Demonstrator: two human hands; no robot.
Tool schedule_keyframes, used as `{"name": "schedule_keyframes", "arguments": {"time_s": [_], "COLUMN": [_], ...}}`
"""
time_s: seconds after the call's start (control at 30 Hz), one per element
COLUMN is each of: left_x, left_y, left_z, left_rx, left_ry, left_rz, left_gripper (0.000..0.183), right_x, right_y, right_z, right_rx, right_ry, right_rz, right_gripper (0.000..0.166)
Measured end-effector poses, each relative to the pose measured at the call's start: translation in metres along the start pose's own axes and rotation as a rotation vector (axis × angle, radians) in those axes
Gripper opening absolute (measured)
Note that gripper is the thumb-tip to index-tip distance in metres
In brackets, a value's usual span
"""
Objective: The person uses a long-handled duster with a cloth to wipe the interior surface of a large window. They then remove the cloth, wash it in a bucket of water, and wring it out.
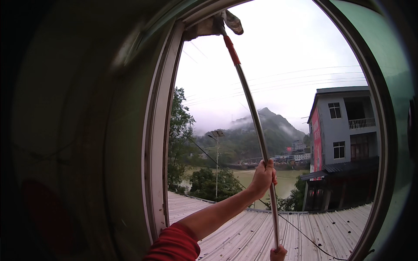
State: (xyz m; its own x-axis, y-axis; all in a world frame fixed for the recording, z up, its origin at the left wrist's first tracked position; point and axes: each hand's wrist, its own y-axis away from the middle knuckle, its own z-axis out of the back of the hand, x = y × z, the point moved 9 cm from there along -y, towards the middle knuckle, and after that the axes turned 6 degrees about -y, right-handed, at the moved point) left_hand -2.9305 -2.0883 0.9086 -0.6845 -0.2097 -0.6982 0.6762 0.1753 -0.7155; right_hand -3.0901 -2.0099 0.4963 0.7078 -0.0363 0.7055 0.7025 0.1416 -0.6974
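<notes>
My left hand (263,178), reaching up from a red sleeve, is wrapped around the middle of a long metal pole (251,94). Lower down, at the bottom edge of the view, my right hand (278,253) grips the same pole; only part of this hand shows. A red-orange collar (232,50) joins the pole's upper end to a mop head with a dirty cloth pad (204,28). The pad is up at the top left corner of the window frame (159,130), and one end of it (234,22) stands out against the sky.
Outside the opening lies a ribbed metal roof (235,235) with dark debris scattered on it. A black cable (303,233) crosses above the roof. Greenish glass (369,36) borders the right side, and a dark wall (81,130) fills the left. Beyond stand a grey building (329,130) and a street lamp (217,163).
</notes>
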Motion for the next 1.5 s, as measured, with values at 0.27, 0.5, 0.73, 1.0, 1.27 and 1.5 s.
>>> {"name": "schedule_keyframes", "arguments": {"time_s": [0.27,0.5,0.73,1.0,1.27,1.5], "left_x": [0.024,-0.007,-0.089,-0.168,-0.172,-0.114], "left_y": [0.012,0.004,-0.029,-0.056,-0.054,-0.039], "left_z": [-0.039,0.009,0.079,0.115,0.084,0.037], "left_rx": [0.085,-0.014,-0.212,-0.386,-0.366,-0.238], "left_ry": [-0.041,-0.081,-0.125,-0.231,-0.115,0.117], "left_rz": [0.007,-0.01,-0.114,-0.188,-0.061,0.106], "left_gripper": [0.026,0.028,0.028,0.03,0.03,0.029], "right_x": [-0.014,0.024,0.155,0.248,0.307,0.292], "right_y": [0.021,0.016,-0.014,-0.019,0.035,0.082], "right_z": [0.015,-0.036,-0.061,-0.068,0.027,0.092], "right_rx": [-0.07,0.174,0.104,0.263,0.301,0.243], "right_ry": [0.032,0.008,-0.293,-0.431,-0.596,-0.359], "right_rz": [0.044,0.009,0.116,-0.005,-0.131,-0.131], "right_gripper": [0.017,0.015,0.023,0.013,0.016,0.016]}}
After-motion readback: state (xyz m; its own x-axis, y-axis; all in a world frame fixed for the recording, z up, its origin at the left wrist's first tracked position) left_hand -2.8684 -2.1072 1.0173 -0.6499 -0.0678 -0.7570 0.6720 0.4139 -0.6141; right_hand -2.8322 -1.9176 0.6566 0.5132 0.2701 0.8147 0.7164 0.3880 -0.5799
